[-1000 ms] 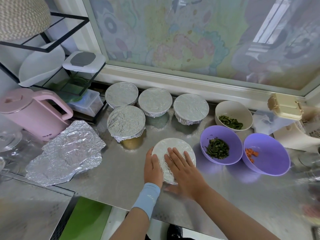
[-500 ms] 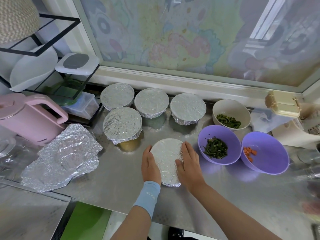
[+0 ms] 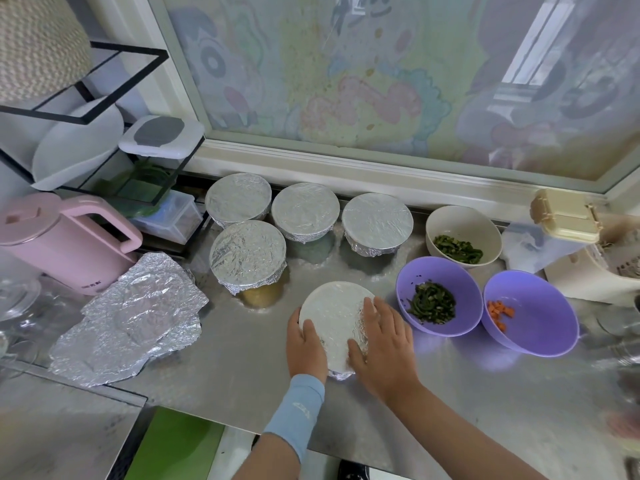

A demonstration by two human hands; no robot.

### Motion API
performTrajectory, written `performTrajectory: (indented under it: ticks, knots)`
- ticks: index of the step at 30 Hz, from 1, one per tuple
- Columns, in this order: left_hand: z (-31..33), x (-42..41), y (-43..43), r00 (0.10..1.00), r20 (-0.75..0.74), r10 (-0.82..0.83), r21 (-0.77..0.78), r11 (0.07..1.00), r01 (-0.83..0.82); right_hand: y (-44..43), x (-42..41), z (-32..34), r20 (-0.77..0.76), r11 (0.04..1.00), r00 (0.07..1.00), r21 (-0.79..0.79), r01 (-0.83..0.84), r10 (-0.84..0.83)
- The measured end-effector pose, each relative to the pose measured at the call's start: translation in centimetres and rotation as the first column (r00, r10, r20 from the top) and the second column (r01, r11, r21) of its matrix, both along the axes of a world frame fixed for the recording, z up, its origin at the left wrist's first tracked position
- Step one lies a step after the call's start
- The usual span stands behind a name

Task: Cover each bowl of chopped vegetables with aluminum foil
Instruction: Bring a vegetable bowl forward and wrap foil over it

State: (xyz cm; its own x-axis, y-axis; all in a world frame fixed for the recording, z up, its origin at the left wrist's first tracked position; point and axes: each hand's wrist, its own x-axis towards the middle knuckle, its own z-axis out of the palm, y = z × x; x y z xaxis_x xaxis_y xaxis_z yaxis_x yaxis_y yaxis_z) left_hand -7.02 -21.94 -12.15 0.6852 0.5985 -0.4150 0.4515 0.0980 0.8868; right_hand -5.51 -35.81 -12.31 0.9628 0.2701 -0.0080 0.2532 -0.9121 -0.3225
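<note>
A foil-topped bowl (image 3: 334, 317) stands near the front of the steel counter (image 3: 242, 368). My left hand (image 3: 306, 344) cups its left side and my right hand (image 3: 382, 336) presses the foil down on its right side. Behind it stand several foil-covered bowls (image 3: 247, 252), with three in a back row (image 3: 304, 209). To the right, three bowls are uncovered: a cream bowl (image 3: 462, 225) with green pieces, a purple bowl (image 3: 438, 296) with chopped greens, and a purple bowl (image 3: 530, 313) with carrot cubes. Crumpled foil sheets (image 3: 131, 317) lie at the left.
A pink kettle (image 3: 59, 240) stands at the far left beside a black wire rack (image 3: 104, 109) with containers. A cream lidded box (image 3: 566, 214) and a white appliance (image 3: 595, 275) sit at the right. Glassware (image 3: 17, 299) is at the left edge.
My right hand slid from the top of the foil to the bowl's right side. The left hand stayed on the left edge. The camera moved slightly closer.
</note>
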Motion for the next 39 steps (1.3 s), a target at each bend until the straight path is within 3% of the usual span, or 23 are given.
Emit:
performTrajectory:
  ticks: [2, 4, 8, 11, 15, 23, 26, 30, 39]
  knots:
    - [0.1, 1.2, 1.5, 0.997, -0.011, -0.075, 0.005, 0.997, 0.075, 0.0, 0.8, 0.8, 0.096, 0.997, 0.995, -0.061, 0.035, -0.029]
    - [0.3, 1.6, 2.2, 0.997, -0.011, -0.082, 0.031, 0.996, 0.083, 0.3, 2.2, 1.6, 0.147, 0.994, 0.985, -0.082, -0.074, 0.085]
    - [0.3, 0.9, 1.2, 0.997, 0.022, 0.072, -0.078, 0.995, -0.070, 1.8, 5.2, 2.2, 0.015, 0.862, 0.872, -0.161, -0.482, 0.490]
    - [0.2, 0.9, 0.3, 0.977, 0.051, 0.208, -0.281, 0.942, -0.186, 2.3, 5.7, 1.8, -0.048, 0.815, 0.838, -0.208, -0.541, 0.544]
    - [0.1, 1.6, 0.1, 0.968, 0.041, 0.246, -0.368, 0.905, -0.214, 2.2, 5.7, 1.5, -0.083, 0.835, 0.864, -0.227, -0.502, 0.497]
    - [-0.7, 1.9, 2.1, 0.995, 0.060, 0.078, -0.237, 0.970, -0.062, 2.1, 5.6, 2.0, -0.104, 0.900, 0.912, -0.149, -0.409, 0.397]
    - [0.3, 0.6, 1.7, 0.975, 0.130, 0.180, -0.216, 0.965, -0.149, 1.6, 5.8, 2.1, -0.130, 0.943, 0.939, -0.058, -0.327, 0.318]
    - [0.4, -1.7, -1.4, 0.938, 0.182, 0.294, -0.321, 0.920, -0.226, 1.4, 5.4, 1.1, -0.188, 0.981, 0.963, 0.055, -0.185, 0.192]
    - [0.1, 2.0, -0.7, 0.931, 0.079, 0.357, -0.380, 0.874, -0.303, 1.9, 4.3, 1.0, -0.199, 0.989, 0.979, 0.146, -0.013, 0.042]
